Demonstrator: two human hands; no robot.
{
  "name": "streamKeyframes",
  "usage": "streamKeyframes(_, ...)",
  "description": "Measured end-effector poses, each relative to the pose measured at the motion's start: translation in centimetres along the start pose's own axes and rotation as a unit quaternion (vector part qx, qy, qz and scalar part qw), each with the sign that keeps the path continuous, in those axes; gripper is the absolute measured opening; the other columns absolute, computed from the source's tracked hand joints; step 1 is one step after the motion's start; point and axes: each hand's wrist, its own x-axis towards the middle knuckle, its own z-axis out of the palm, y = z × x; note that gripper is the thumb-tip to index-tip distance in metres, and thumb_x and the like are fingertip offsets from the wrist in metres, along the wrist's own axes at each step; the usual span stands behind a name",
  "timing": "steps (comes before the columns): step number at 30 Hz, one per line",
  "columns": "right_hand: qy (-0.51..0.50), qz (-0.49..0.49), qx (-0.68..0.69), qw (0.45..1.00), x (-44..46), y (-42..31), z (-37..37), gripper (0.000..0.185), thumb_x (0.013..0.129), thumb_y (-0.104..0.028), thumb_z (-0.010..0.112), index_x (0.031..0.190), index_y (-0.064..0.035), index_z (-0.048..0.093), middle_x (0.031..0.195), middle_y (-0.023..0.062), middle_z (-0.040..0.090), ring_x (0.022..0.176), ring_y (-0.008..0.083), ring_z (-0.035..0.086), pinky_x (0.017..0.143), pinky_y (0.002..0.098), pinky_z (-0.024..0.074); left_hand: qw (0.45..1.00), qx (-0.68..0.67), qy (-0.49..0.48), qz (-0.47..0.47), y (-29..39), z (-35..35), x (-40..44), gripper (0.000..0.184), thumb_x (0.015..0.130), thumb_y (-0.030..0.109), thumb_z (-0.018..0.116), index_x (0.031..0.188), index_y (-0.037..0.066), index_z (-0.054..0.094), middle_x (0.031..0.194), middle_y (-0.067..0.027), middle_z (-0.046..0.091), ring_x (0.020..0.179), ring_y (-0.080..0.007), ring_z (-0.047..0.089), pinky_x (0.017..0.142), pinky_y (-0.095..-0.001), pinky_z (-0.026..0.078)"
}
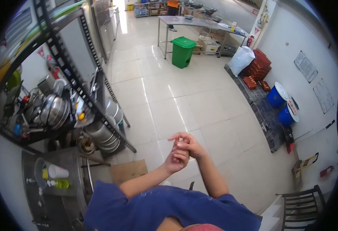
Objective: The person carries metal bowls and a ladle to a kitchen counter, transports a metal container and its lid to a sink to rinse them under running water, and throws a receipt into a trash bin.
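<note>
My left hand (176, 158) and my right hand (193, 146) are joined in front of my blue shirt (169, 206), above the tiled floor. The right hand closes around fingers of the left, with one finger stretched out towards the left. On my left hand the lower fingers are curled in. No object shows between the two hands, though their overlap hides part of the fingers.
At left stand a rack of metal bowls (55, 111), stacked pots (103, 134) and a sink counter (70, 192). Ahead are a green bin (183, 54), a steel table (200, 23) and a person in orange (173, 4). Blue buckets (277, 95), egg trays (257, 63) and a black chair (302, 206) line the right.
</note>
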Motion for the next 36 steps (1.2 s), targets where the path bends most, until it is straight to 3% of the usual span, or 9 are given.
streamKeyframes(4,0.224,-0.082,0.341,0.909,7.7,4.7,-7.7,0.033,0.084,-0.019,0.049,0.111,-0.0001,0.044,0.066,0.0069,0.056,0.045,0.0111,0.049,0.036,0.0181,0.0396,0.968,0.2,-0.117,0.097,8.4,5.8,4.6,0.021,0.084,0.027,0.052,0.076,0.007,0.054,0.054,0.0055,0.032,0.047,-0.0043,0.032,0.049,-0.0193,0.031)
streamKeyframes(8,0.291,-0.16,0.492,0.805,16.5,2.2,-8.2,0.02,0.085,-0.02,0.047,0.096,-0.0066,0.056,0.079,0.0004,0.058,0.067,0.0077,0.054,0.055,0.014,0.0458,0.889,0.399,-0.105,0.2,17.6,13.2,6.8,0.022,0.085,0.027,0.05,0.093,0.007,0.051,0.077,-0.0023,0.046,0.067,-0.01,0.043,0.062,-0.0222,0.038)
streamKeyframes(10,0.132,-0.3,0.35,0.878,21.6,2.9,-12.8,0.019,0.086,-0.026,0.042,0.096,-0.0183,0.055,0.113,-0.0079,0.047,0.092,0.012,0.048,0.081,0.0298,0.0416,0.836,0.435,0.033,0.332,19.3,17.6,7.9,0.028,0.085,0.027,0.05,0.104,0.007,0.046,0.096,-0.0077,0.048,0.083,-0.015,0.047,0.072,-0.0259,0.042)
streamKeyframes(16,0.41,-0.025,0.528,0.743,31.3,-3.2,-26.4,0.036,0.085,-0.039,0.039,0.078,-0.0056,0.05,0.06,0.0042,0.049,0.045,0.0148,0.042,0.056,0.0336,0.0428,0.847,0.488,0.042,0.205,31.6,27.2,15.0,0.031,0.086,0.02,0.043,0.111,0.001,0.044,0.126,-0.0174,0.036,0.118,-0.0268,0.035,0.101,-0.0362,0.026)
streamKeyframes(18,0.334,-0.083,0.521,0.781,32.6,-3.0,-35.0,0.038,0.085,-0.04,0.036,0.063,-0.011,0.046,0.054,0.0021,0.045,0.043,0.0145,0.037,0.056,0.0337,0.0407,0.77,0.621,0.023,0.143,36.5,29.1,18.8,0.029,0.086,0.019,0.043,0.109,0.001,0.046,0.123,-0.0166,0.04,0.117,-0.026,0.037,0.101,-0.0351,0.026)
streamKeyframes(21,0.342,-0.119,0.526,0.77,34.2,-3.2,-44.0,0.033,0.082,-0.027,0.036,0.051,-0.017,0.032,0.046,-0.0028,0.035,0.041,0.0123,0.032,0.05,0.029,0.0372,0.374,0.903,0.115,0.179,39.1,30.2,24.9,0.038,0.089,0.025,0.04,0.113,-0.005,0.043,0.118,-0.0163,0.044,0.115,-0.0244,0.039,0.1,-0.0311,0.024)
streamKeyframes(26,0.501,-0.12,0.376,0.77,36.7,-4.0,-53.9,0.026,0.081,-0.026,0.037,0.057,-0.0159,0.037,0.049,-0.0018,0.039,0.041,0.0122,0.035,0.047,0.0279,0.0365,0.095,0.98,0.049,0.166,45.6,31.7,32.7,0.061,0.089,0.04,0.036,0.128,-0.006,0.024,0.13,-0.0174,0.03,0.123,-0.0249,0.026,0.101,-0.0319,0.018)
streamKeyframes(32,0.588,-0.063,0.092,0.801,50.5,-8.3,-63.0,0.044,0.084,-0.045,0.035,0.108,-0.0084,0.043,0.099,0.0103,0.053,0.079,0.0196,0.05,0.069,0.035,0.042,0.378,0.854,0.341,0.106,58.8,42.2,41.1,0.071,0.086,0.053,0.029,0.134,0.002,0.016,0.138,-0.0176,0.017,0.128,-0.0255,0.015,0.102,-0.0313,0.016)
streamKeyframes(36,0.468,0.004,0.031,0.883,65.3,-10.6,-67.7,0.071,0.083,-0.06,0.028,0.131,-0.0092,0.026,0.13,0.0127,0.035,0.116,0.0254,0.034,0.097,0.0379,0.0249,0.465,0.736,0.341,0.356,63.5,56.5,45.2,0.072,0.084,0.056,0.03,0.131,0.003,0.024,0.136,-0.0179,0.022,0.127,-0.0222,0.018,0.102,-0.0317,0.017)
